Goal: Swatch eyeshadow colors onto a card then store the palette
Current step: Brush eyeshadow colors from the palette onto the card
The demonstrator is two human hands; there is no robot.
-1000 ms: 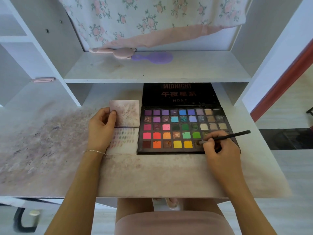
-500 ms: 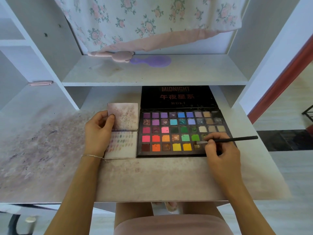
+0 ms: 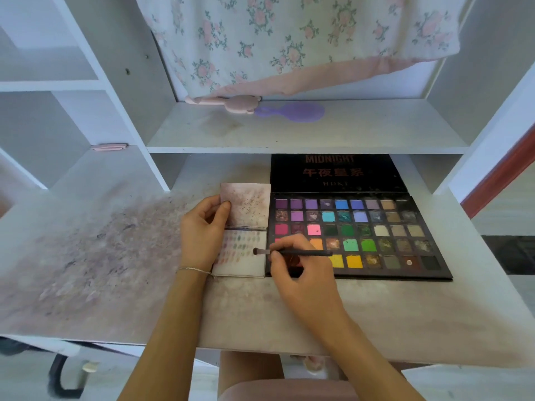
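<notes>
Brush [image 3: 292,252] pinched in right hand [image 3: 301,273] fingers, tip on card [image 3: 246,256]; left hand [image 3: 202,230] fingers gripping card's edge.

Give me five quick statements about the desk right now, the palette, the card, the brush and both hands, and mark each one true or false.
1. The right hand holds the brush with its tip over the swatch card. True.
2. The eyeshadow palette is closed. False: its lid stands open behind the rows of colour pans.
3. The left hand holds the card's left edge, with the thumb on its upper half. True.
4. The card lies to the right of the palette. False: it lies against the palette's left side.
5. A purple hairbrush lies on the shelf above the desk. True.
</notes>
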